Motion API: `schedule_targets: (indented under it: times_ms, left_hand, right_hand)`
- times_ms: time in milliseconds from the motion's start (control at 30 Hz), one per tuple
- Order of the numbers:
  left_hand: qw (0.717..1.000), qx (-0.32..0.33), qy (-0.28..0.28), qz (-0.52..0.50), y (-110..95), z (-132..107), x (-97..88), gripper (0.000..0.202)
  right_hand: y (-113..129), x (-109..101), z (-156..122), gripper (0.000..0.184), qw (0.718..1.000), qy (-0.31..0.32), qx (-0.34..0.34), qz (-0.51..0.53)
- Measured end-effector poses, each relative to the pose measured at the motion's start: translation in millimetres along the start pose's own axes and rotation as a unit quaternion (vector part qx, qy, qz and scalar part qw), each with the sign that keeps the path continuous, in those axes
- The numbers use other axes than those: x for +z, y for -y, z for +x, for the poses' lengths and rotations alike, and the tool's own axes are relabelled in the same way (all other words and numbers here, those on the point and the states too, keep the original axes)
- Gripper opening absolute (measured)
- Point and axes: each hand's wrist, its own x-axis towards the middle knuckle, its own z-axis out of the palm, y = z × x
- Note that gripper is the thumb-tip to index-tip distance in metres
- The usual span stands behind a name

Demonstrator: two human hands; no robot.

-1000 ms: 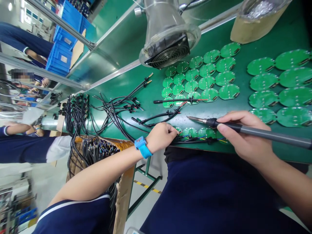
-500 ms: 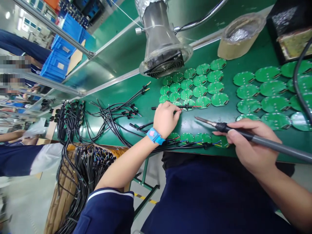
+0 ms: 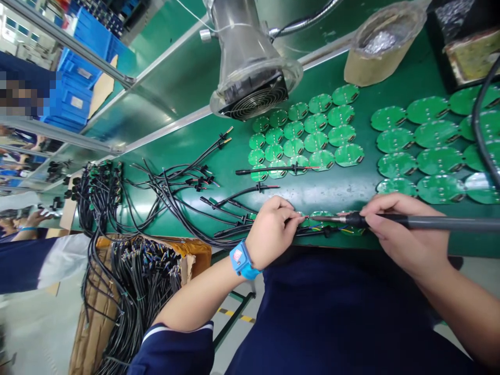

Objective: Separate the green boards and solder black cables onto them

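Note:
My left hand (image 3: 275,224), with a blue wrist strap (image 3: 242,260), is closed in a pinch on a thin red wire (image 3: 306,217) over the front row of round green circuit boards (image 3: 321,214). My right hand (image 3: 410,234) grips a soldering iron (image 3: 449,223) like a pen. The iron lies nearly level, its tip pointing left and close to my left fingertips; whether it touches the wire I cannot tell. Black cables (image 3: 316,232) with coloured wire ends run along the table's front edge, partly under my left hand. Another black cable (image 3: 265,169) lies across the rear boards.
Rows of green boards (image 3: 433,161) cover the right side. A fume extractor (image 3: 253,78) hangs at the back, beside a tan container (image 3: 383,47) holding shiny scrap. Tangled cables (image 3: 167,192) lie left, above a cardboard box (image 3: 94,302) full of cables. A co-worker's sleeve (image 3: 27,263) shows far left.
My left hand has come from the rear cable down to the front row of boards. My right hand has brought the iron's tip nearer the front edge, beside my left fingers.

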Motion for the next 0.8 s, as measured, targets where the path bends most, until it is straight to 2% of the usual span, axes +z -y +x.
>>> schedule_targets:
  times_ms: [100,400,667,800]
  left_hand:
    - [1.000,-0.019,0.002,-0.001,-1.5,0.5,-2.8,0.010]
    - [0.999,-0.033,-0.021,-0.004,-1.3,-1.1,1.6,0.010]
    - [0.999,-0.029,-0.026,0.005,-0.1,-2.2,3.8,0.012]
    - [0.999,-0.027,-0.024,0.002,0.6,-1.9,3.8,0.012]
  right_hand:
    - [2.7,-0.2,-0.5,0.003,1.000,0.030,-0.003,0.004]
    - [9.1,4.5,1.4,0.002,0.996,0.032,-0.051,-0.059]
    - [7.8,3.9,1.3,0.002,0.996,0.027,-0.054,-0.066]
    - [6.3,3.3,-0.1,0.002,0.998,0.022,-0.028,-0.055]
